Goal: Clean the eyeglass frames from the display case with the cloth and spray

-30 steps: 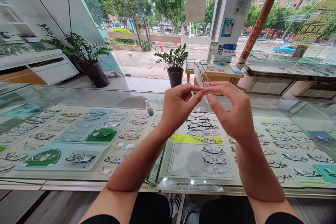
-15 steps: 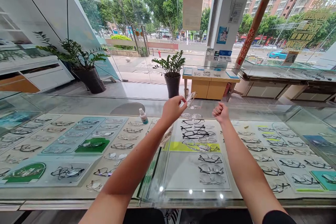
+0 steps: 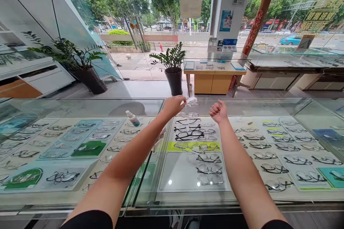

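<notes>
My left hand (image 3: 174, 106) reaches over the far part of the glass display case (image 3: 113, 106). Its thumb and fingers pinch one end of a thin-framed pair of eyeglasses (image 3: 191, 101), which is low at the head of a column of glasses. To the right, my right hand (image 3: 219, 112) is closed in a loose fist above the case, with no object showing in it. Between my arms lie dark-framed glasses (image 3: 189, 135) and, nearer me, several more pairs. A small spray bottle (image 3: 132, 118) leans left of my left forearm.
Rows of glasses fill the case on both sides, some on green panels (image 3: 89, 148). Beyond the case stand a potted plant (image 3: 173, 80), a larger potted plant (image 3: 90, 78) and a wooden display table (image 3: 212, 83) before the window.
My left hand has lowered the eyeglasses from above the case toward the head of the column. My right fist has turned, its thumb now up. The whole view has shifted slightly.
</notes>
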Action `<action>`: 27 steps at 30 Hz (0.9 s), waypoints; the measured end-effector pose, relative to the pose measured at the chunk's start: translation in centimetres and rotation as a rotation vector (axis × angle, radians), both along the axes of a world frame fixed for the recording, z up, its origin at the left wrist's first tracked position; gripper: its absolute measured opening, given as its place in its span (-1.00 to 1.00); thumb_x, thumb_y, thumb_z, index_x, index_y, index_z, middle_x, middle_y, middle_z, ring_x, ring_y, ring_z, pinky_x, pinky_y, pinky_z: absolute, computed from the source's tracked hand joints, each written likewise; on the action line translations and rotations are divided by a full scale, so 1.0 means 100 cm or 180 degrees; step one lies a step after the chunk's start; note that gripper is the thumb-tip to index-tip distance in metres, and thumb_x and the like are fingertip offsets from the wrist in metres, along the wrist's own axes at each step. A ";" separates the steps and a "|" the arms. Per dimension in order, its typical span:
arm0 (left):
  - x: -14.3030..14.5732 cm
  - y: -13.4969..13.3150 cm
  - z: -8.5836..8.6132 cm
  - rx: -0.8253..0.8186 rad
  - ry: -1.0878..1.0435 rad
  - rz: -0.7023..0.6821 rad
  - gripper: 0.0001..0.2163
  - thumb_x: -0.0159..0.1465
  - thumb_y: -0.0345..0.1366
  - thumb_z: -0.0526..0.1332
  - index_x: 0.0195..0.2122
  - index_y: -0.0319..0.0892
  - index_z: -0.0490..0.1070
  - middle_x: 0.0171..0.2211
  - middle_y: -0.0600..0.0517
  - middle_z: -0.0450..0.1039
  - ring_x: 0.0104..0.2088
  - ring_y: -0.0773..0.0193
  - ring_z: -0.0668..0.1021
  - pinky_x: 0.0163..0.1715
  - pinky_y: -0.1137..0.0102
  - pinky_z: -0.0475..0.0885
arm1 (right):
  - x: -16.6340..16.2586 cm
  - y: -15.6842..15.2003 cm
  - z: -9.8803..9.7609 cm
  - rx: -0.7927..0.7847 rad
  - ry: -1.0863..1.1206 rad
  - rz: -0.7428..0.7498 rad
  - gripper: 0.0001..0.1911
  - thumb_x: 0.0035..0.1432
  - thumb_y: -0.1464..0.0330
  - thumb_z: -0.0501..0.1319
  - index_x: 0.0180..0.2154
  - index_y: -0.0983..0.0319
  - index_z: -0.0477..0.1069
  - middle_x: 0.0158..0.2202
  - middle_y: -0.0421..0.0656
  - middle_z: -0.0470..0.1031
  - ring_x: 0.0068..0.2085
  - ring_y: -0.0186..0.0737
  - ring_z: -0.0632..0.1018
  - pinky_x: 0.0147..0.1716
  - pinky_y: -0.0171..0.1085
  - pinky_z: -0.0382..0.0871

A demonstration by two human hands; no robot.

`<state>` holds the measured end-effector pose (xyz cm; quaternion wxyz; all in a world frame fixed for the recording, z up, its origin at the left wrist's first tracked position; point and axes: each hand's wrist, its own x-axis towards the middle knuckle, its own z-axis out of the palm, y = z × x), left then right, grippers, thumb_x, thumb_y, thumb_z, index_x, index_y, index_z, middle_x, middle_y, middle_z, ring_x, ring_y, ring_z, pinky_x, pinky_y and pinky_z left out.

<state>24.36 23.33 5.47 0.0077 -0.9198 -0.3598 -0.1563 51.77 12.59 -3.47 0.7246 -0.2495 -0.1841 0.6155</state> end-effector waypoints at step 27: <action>0.056 0.053 -0.012 -0.0094 0.0790 -0.0104 -0.74 0.35 -0.24 0.27 -0.06 -0.06 0.75 0.02 -0.17 0.66 0.09 -0.08 0.58 0.05 0.21 0.39 | -0.002 0.008 -0.003 0.0061 0.0067 0.0109 -0.38 0.41 0.16 0.18 -0.52 0.10 -0.22 -0.65 -0.38 -0.20 -0.60 -0.35 -0.14 -0.67 -0.30 -0.12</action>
